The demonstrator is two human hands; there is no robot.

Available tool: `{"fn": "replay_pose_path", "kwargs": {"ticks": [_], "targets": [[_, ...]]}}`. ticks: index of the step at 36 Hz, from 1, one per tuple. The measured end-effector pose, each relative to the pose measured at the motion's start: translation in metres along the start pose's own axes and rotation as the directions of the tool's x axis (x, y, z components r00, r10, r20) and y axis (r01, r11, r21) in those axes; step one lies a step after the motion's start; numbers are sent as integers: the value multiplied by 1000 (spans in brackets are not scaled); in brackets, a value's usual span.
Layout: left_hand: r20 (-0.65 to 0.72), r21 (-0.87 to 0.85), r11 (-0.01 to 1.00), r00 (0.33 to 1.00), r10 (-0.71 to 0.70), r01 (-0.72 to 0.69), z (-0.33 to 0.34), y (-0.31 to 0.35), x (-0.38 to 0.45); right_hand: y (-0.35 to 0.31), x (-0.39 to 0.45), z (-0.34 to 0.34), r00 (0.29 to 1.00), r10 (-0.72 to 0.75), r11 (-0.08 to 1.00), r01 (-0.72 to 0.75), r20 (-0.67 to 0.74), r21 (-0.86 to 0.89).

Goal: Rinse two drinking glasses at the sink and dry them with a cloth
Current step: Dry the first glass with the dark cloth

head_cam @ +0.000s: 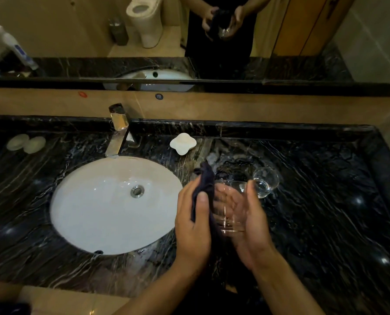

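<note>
Head view: your right hand (249, 223) cradles a glass (231, 208) over the tabletop (325, 223), your left hand (192, 223) pinches the cloth (204, 187) against it. Turn the glass steadily, wiping inside too. The second glass (265, 181) waits just behind.

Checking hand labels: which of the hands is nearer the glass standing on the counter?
Right. The right hand, holding the other glass, sits just below the standing glass; the left hand, gripping the cloth, is farther left.
</note>
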State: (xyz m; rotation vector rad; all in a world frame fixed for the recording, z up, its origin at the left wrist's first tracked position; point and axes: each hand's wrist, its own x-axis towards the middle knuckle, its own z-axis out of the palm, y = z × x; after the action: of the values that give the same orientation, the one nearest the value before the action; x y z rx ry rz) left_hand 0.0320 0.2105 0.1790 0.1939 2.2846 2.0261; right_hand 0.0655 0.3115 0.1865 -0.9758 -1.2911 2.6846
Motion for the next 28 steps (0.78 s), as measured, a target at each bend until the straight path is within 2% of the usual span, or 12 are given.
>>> {"fn": "replay_pose_path", "kwargs": {"ticks": [3,5,8,13,16,19,21,24,26,28], "targets": [[5,-130,972,981,-196,195,4,7,13,-1,-1,4,999,-32,994,34,20,-107],[-5,-148,962,972,-234,231,6,11,17,2,2,9,986,-153,967,135,-69,-217],[-42,-67,982,982,-182,179,5,7,18,5,5,11,917,-357,888,272,-180,-371],[-21,154,988,999,-29,32,6,5,19,8,1,16,932,-324,880,234,-162,-413],[25,223,969,994,103,-106,6,9,16,12,0,17,944,-279,919,211,-175,-332],[95,256,945,978,185,-203,2,7,9,7,2,11,951,-235,971,221,-200,-91],[138,264,932,966,219,-249,1,4,1,-4,3,8,956,-205,978,210,-210,1],[197,275,891,928,316,-362,0,-3,-12,-16,9,1,983,-67,984,93,-173,150],[232,276,870,906,353,-410,-2,-11,-19,-20,13,-2,989,-11,978,41,-146,204],[250,264,887,915,315,-378,-3,-16,-23,-20,13,-3,989,-22,982,49,-146,184]]}}
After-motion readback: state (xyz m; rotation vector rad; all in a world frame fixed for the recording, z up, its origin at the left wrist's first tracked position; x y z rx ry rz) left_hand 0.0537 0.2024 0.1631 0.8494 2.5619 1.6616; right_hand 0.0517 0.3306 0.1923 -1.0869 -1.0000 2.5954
